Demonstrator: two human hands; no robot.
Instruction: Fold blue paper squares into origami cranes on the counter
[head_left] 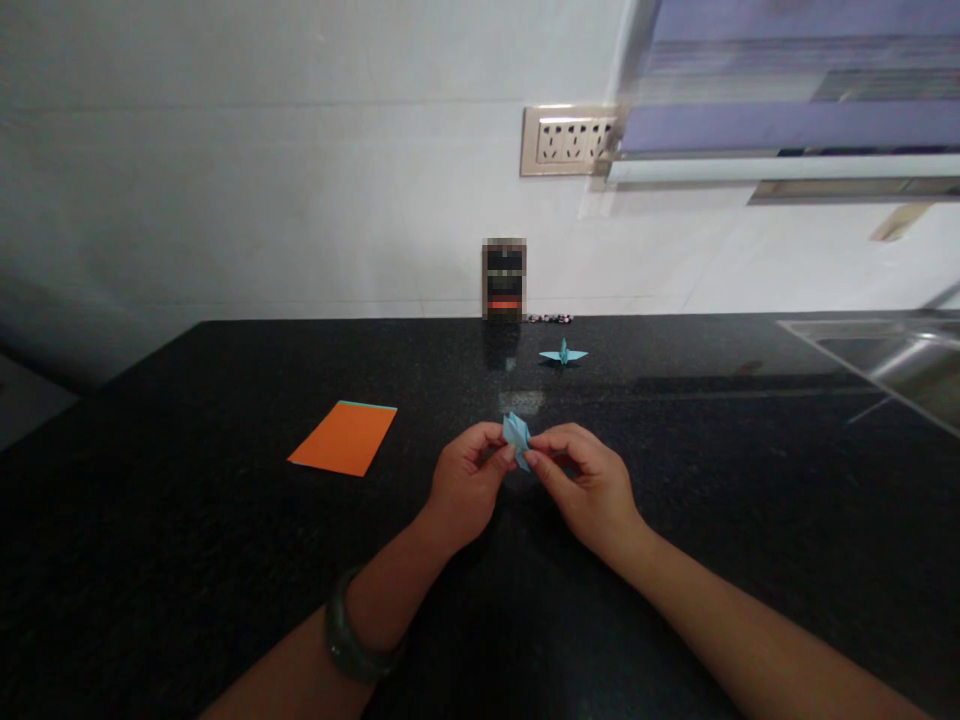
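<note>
Both of my hands meet over the middle of a black stone counter [187, 520] and pinch a small, partly folded piece of light blue paper [516, 434]. My left hand [466, 482] grips its left side with thumb and fingers closed; a dark green bangle [352, 640] sits on that wrist. My right hand [581, 480] pinches the right side and lower tip. A finished light blue paper crane [563, 353] stands farther back on the counter, apart from my hands.
A stack of square paper with an orange top sheet [345, 438] lies to the left. A small dark object [503, 280] leans against the white wall. A wall socket panel [570, 140] is above it. A metal sink [892, 360] sits at the right.
</note>
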